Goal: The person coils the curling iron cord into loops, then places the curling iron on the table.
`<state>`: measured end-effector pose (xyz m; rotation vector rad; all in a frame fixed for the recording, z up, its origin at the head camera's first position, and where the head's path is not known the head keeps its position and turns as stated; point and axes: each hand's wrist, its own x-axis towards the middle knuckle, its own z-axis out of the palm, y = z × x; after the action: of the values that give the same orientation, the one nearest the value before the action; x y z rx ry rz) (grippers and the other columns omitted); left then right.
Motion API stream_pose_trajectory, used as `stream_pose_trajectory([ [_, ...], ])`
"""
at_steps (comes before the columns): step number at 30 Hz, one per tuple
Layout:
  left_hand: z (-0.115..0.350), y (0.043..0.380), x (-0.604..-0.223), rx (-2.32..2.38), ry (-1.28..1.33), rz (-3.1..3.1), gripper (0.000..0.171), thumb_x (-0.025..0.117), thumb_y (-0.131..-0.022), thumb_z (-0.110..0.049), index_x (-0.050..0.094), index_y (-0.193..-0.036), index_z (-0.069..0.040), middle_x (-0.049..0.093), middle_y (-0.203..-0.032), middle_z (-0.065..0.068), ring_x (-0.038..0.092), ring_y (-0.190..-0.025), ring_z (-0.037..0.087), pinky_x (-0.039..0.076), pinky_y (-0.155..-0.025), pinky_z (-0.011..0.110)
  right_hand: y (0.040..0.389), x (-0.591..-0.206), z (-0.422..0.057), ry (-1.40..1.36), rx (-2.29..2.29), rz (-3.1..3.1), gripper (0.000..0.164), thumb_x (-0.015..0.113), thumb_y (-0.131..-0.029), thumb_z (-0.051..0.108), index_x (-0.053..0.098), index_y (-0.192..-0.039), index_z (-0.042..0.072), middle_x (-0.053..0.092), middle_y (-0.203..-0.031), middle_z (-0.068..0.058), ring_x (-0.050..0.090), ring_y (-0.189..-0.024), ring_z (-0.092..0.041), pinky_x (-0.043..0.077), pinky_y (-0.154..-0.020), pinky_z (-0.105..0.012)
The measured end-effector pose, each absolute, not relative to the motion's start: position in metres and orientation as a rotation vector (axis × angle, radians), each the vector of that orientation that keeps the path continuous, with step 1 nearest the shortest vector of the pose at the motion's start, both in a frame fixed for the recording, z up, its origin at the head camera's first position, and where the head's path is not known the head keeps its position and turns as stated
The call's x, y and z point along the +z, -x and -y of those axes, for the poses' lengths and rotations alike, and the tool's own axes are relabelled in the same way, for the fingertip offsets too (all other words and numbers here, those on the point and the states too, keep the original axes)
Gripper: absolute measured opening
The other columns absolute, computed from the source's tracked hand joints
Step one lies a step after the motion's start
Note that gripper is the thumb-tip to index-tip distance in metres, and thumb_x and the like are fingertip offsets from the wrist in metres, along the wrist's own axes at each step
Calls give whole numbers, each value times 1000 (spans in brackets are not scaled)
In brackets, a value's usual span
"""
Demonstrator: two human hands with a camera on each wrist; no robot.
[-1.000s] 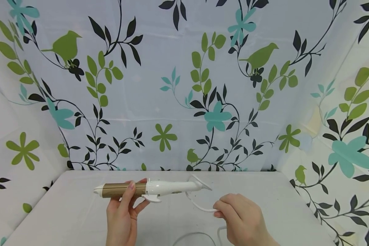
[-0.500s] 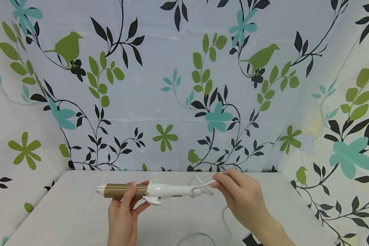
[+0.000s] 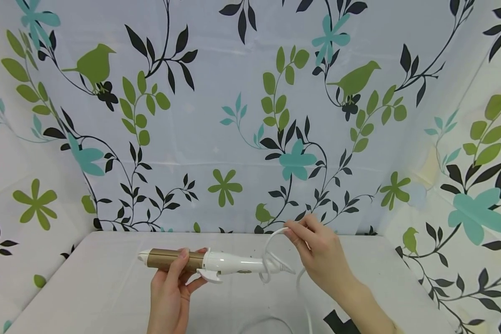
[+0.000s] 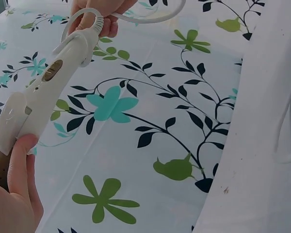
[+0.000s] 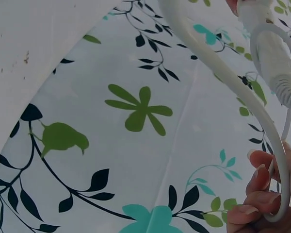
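A curling iron [image 3: 234, 265] with a white handle and a gold barrel lies level above the table in the head view. My left hand [image 3: 173, 283] grips it by the barrel, thumb in front, just beside the white clamp lever [image 3: 210, 275]. Up and to the right of the handle's end, my right hand [image 3: 317, 250] pinches the white power cord [image 3: 271, 237] between thumb and fingers. The cord loops around the handle near its tail, a turn that also shows in the left wrist view around the iron [image 4: 58, 73]. In the right wrist view the cord [image 5: 233, 80] hangs past my curled fingers [image 5: 257, 201].
A white table [image 3: 108, 287] lies below, with a patterned leaf-and-bird curtain [image 3: 242, 116] behind and at the sides. More cord [image 3: 267, 318] rests at the table's front. A black object [image 3: 340, 322] is partly hidden by my right forearm.
My right hand has risen with the cord and carried it up over the handle, forming a loop around it. The curling iron in my left hand has shifted slightly right.
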<state>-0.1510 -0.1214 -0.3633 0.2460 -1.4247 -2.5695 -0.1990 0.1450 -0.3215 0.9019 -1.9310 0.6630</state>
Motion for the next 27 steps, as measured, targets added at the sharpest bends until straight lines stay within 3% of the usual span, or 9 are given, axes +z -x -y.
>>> stream_pose_trajectory([
  [4,121,151,-365,-2572,-219,1425,33,54,-96,-28,39,-110,-3,71,-99,7,67,-91,20,58,-76,38,202,-334,-145,-873,695,2062,11,65,-88,11,70,-97,12,42,-74,10,32,-58,0,28,-47,-5],
  [14,122,151,-365,-2595,-213,1437,35,54,-96,-29,38,-113,-3,70,-101,7,66,-96,21,58,-78,37,202,-367,-136,-831,808,2256,9,59,-93,15,67,-93,20,45,-72,15,41,-61,2,37,-50,-8],
  [17,122,151,-364,-2599,-226,1449,37,55,-96,-31,37,-114,-3,70,-102,6,65,-97,21,58,-79,37,200,-378,-132,-844,864,2280,25,65,-85,-1,67,-97,21,53,-78,16,48,-67,2,46,-56,-13],
  [21,122,151,-364,-2601,-226,1454,38,55,-95,-31,37,-115,-3,70,-103,6,65,-97,21,57,-79,38,197,-391,-127,-854,925,2314,41,69,-73,-13,66,-96,20,58,-82,15,50,-70,1,50,-59,-17],
  [27,122,150,-364,-2618,-198,1392,33,54,-97,-28,39,-112,-3,70,-102,8,65,-97,22,57,-79,38,192,-402,-117,-744,957,2451,11,61,-91,11,60,-82,18,43,-64,16,37,-54,2,38,-43,-13],
])
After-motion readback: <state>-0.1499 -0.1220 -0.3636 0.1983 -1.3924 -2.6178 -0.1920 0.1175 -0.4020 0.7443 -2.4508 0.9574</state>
